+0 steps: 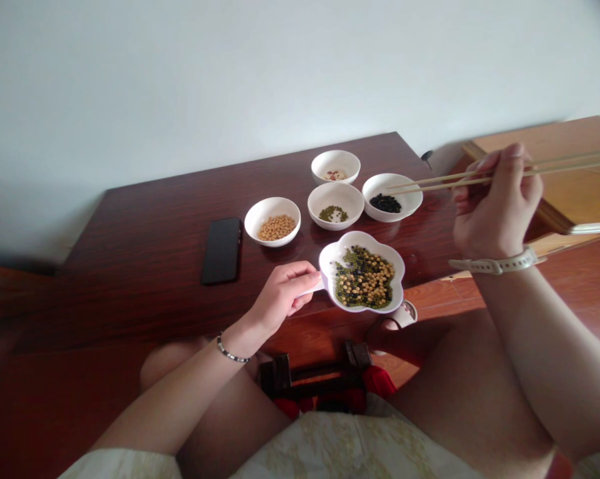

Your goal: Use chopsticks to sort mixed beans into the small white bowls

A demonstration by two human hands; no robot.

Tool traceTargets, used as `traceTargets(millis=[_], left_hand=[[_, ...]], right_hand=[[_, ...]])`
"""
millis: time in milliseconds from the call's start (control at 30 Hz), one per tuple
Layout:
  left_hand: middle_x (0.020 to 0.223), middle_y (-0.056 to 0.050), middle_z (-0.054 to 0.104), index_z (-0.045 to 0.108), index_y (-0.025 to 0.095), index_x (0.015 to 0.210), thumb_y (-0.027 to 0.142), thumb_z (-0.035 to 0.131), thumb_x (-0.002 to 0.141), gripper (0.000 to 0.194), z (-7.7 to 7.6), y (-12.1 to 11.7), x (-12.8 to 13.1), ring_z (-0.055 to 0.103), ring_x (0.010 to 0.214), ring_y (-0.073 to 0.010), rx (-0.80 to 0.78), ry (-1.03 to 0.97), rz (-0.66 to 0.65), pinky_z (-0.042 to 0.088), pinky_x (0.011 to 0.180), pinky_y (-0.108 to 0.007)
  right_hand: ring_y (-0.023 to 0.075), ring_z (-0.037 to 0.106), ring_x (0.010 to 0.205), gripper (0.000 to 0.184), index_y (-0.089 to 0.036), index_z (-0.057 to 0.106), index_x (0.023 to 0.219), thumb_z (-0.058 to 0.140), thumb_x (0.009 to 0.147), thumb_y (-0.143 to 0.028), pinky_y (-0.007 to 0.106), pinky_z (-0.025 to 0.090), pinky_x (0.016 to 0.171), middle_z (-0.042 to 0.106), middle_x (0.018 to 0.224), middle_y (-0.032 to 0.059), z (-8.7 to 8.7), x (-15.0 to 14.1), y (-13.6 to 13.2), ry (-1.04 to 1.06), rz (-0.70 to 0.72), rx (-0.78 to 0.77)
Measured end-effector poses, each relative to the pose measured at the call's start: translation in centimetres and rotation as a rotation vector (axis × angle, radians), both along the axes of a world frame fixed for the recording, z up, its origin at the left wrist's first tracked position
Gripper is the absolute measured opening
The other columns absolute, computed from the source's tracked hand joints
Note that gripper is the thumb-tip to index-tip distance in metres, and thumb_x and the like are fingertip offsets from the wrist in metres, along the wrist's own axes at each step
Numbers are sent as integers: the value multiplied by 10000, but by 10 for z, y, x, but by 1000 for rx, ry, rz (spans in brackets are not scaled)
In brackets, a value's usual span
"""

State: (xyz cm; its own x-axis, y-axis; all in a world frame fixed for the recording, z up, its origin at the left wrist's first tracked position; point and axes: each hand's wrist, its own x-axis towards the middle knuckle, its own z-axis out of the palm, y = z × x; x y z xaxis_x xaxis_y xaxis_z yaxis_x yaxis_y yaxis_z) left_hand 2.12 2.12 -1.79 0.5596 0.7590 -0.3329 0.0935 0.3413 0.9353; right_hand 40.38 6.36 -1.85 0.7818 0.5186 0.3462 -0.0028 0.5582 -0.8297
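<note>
My left hand (286, 293) is closed round the handle of a white flower-shaped bowl (327, 263), held at the table's front edge. Inside it lie mixed beans (364, 278), green, black and tan. In my right hand (499, 206) is a pair of chopsticks (440, 181), their tips over a white bowl (414, 194) of black beans (386, 203). I cannot make out any bean between the tips. Left of that bowl, another white bowl (320, 216) holds a few green beans (334, 213). A third bowl (253, 229) holds tan soybeans (277, 227).
Behind these, a white bowl (350, 163) contains reddish and pale pieces. A black phone (221, 251) lies on the dark wooden table (155, 226), left of the soybeans. A lighter wooden table (574, 153) stands to the right, and a pale wall rises behind.
</note>
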Motion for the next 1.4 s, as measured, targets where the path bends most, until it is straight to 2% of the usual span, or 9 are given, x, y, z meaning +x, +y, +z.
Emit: traceTargets(millis=[100, 133, 200, 367, 467, 633, 967, 1200, 1400], left_hand=[[635, 98, 480, 752, 207, 911, 524, 927, 1039, 384, 0, 0, 0, 346, 601, -80, -4, -1, 5, 202, 599, -243], [642, 96, 484, 758, 206, 920, 508, 944, 1036, 374, 1, 0, 0, 340, 607, -88, -12, -12, 10, 202, 590, -240], [649, 93, 484, 762, 201, 929, 483, 961, 1043, 363, 2, -1, 0, 328, 613, -99, -23, -25, 13, 199, 583, -239], [651, 84, 477, 764, 204, 926, 530, 956, 1051, 399, 7, -2, 2, 334, 609, -111, -20, -3, 27, 205, 590, -247], [649, 81, 472, 753, 210, 908, 554, 957, 1043, 422, 8, -3, 3, 332, 607, -114, -13, 10, 28, 201, 590, -251], [650, 79, 482, 755, 207, 920, 552, 954, 1050, 419, 8, -3, 2, 324, 608, -112, -20, 13, 22, 191, 593, -250], [663, 79, 478, 763, 202, 926, 505, 961, 1056, 385, 7, -2, 2, 326, 617, -113, -33, -23, 20, 187, 589, -250], [665, 76, 486, 763, 202, 924, 514, 964, 1047, 391, 8, -2, 3, 334, 615, -111, -34, -7, 25, 192, 591, -249], [681, 77, 485, 767, 198, 948, 452, 937, 1102, 342, 3, -2, 0, 323, 623, -109, -33, -58, 22, 186, 595, -254]], right_hand=[[84, 501, 458, 562, -243, 681, 782, 981, 1113, -583, 226, 273, 369, 588, 711, -31, 3, -12, -10, -86, 166, -23], [87, 497, 452, 594, -244, 694, 769, 1050, 1032, -639, 246, 246, 359, 591, 701, -26, 4, -16, -15, -118, 227, -36], [95, 501, 448, 652, -244, 716, 762, 1098, 975, -727, 283, 232, 360, 625, 704, -4, 7, -24, -23, -179, 321, -88], [132, 550, 498, 687, -237, 797, 826, 1049, 1021, -846, 317, 309, 415, 659, 712, 25, 6, -33, -36, -301, 407, -247], [142, 527, 500, 707, -251, 785, 822, 1006, 1043, -885, 315, 304, 423, 655, 672, 23, 5, -36, -38, -335, 418, -282], [142, 516, 493, 699, -259, 763, 811, 979, 1080, -868, 294, 349, 421, 636, 627, 11, 6, -47, -43, -348, 429, -303], [158, 626, 526, 637, -277, 742, 867, 1043, 1061, -804, 309, 488, 465, 672, 690, -6, 0, -48, -46, -285, 481, -339], [171, 584, 507, 711, -296, 782, 844, 972, 1033, -954, 300, 443, 421, 654, 624, -8, 4, -48, -45, -400, 484, -307], [143, 543, 462, 683, -274, 800, 836, 1020, 1032, -891, 302, 392, 399, 646, 623, -12, 3, -43, -43, -369, 430, -300]])
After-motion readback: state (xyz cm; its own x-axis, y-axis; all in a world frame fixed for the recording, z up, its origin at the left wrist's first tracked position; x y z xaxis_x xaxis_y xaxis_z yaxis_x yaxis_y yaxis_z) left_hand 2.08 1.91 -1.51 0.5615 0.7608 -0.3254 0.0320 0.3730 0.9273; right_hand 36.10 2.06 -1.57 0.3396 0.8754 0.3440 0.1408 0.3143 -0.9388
